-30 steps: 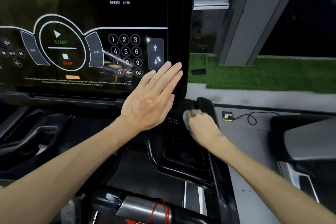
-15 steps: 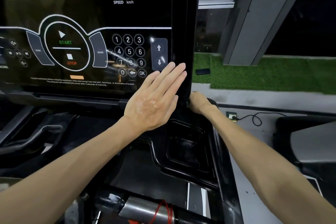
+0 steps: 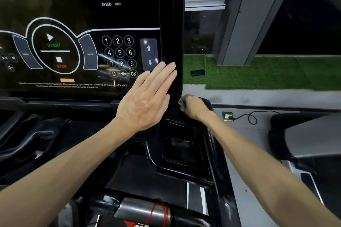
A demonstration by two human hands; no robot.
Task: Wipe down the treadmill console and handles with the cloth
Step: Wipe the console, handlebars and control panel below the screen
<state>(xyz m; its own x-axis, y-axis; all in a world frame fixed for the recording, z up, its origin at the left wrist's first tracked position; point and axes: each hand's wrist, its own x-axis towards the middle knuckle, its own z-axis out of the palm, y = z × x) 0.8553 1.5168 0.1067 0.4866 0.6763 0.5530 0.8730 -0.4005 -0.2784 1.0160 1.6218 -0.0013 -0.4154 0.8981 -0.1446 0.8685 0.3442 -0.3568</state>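
At the console's [image 3: 170,24] right corner our left hand [image 3: 144,103] presses flat, fingers straight; our right hand [image 3: 194,107] grips the cloth [image 3: 181,105].

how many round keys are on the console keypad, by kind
digit keys: 10
back-arrow key: 1
OK key: 1
total: 12

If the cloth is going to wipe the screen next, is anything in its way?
Yes, probably: the left hand lies flat on the lower right corner of the console, between the cloth in the right hand and the keypad. It would have to lift first.
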